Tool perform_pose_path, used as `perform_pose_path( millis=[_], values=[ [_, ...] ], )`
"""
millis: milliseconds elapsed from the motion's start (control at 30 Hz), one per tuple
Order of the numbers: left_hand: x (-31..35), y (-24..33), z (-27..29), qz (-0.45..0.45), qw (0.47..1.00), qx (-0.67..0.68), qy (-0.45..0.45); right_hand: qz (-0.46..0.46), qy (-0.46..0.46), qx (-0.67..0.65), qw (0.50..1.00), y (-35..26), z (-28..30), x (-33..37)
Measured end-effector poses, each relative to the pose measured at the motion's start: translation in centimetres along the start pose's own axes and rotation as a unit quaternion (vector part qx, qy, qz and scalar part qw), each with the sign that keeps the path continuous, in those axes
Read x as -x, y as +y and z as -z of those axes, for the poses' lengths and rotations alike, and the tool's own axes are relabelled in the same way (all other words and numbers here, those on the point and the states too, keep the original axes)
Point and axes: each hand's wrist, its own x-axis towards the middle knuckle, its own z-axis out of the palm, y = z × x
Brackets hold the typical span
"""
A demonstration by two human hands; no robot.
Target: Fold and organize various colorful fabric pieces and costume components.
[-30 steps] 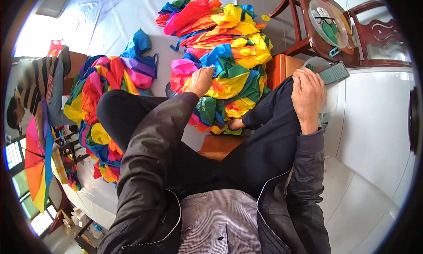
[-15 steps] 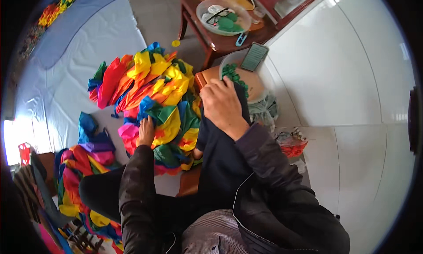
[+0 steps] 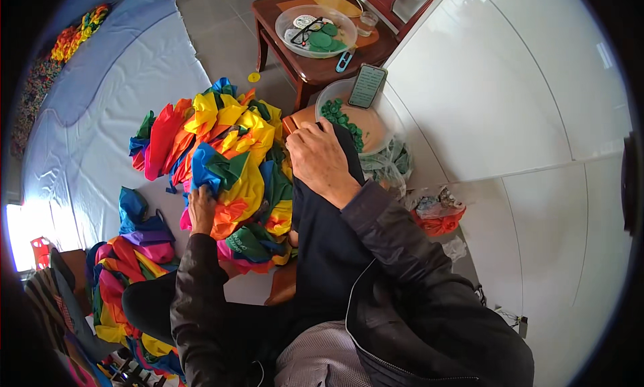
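A heap of rainbow-coloured cloth [image 3: 258, 129] lies in front of me, its thin pieces crumpled together. At its near left side, the fingers of my left hand [image 3: 201, 211] are closed on a blue corner of cloth [image 3: 203, 167], which stands up above the heap. Green and yellow folds adjoin that corner. My right hand [image 3: 322, 157] rests palm down over my dark-trousered knee and holds nothing that I can see. Its fingers lie apart over the knee, their tips partly hidden.
Beyond my knee, a clear tub [image 3: 376, 129] contains green pieces, with a phone [image 3: 367, 86] leaning at its rim. A wooden chair [image 3: 268, 13] carries a basin [image 3: 282, 38] with glasses and green discs. More coloured cloth [image 3: 121, 273] lies left; plastic bags [image 3: 439, 216] sit right.
My left hand has drawn the blue corner leftward and raised it, exposing more yellow cloth. My right hand stays on the knee. The whole view has shifted slightly.
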Motion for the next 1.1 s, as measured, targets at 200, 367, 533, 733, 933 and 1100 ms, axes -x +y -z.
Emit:
perform_pose_path(
  millis=[200, 367, 533, 733, 933, 1100],
  values=[
    [-0.4, -1.9, 5.1, 0.088, 0.988, 0.036, 0.121, 0.000, 0.002, -0.015, 1.000, 0.2, 0.0, 0.1],
    [-1.0, -0.8, 10.3, 0.119, 0.976, 0.016, 0.180, 0.006, 0.017, -0.002, 1.000, 0.2, 0.1, 0.3],
    [-1.8, 6.2, 18.1, 0.171, 0.963, 0.053, 0.204, 0.023, 0.014, 0.031, 0.999, -0.3, 0.1, 0.1],
    [-0.4, 12.6, 20.8, 0.213, 0.933, 0.196, 0.213, 0.060, -0.042, 0.038, 0.997, -2.3, -0.6, -0.1],
    [2.9, 12.9, 14.7, 0.178, 0.880, 0.403, 0.178, -0.089, -0.090, -0.269, 0.955, -4.7, -6.0, 0.2],
    [4.5, 13.4, 10.1, 0.185, 0.900, 0.387, 0.077, -0.226, -0.155, -0.468, 0.840, -6.3, -8.1, 0.7]
  ],
)
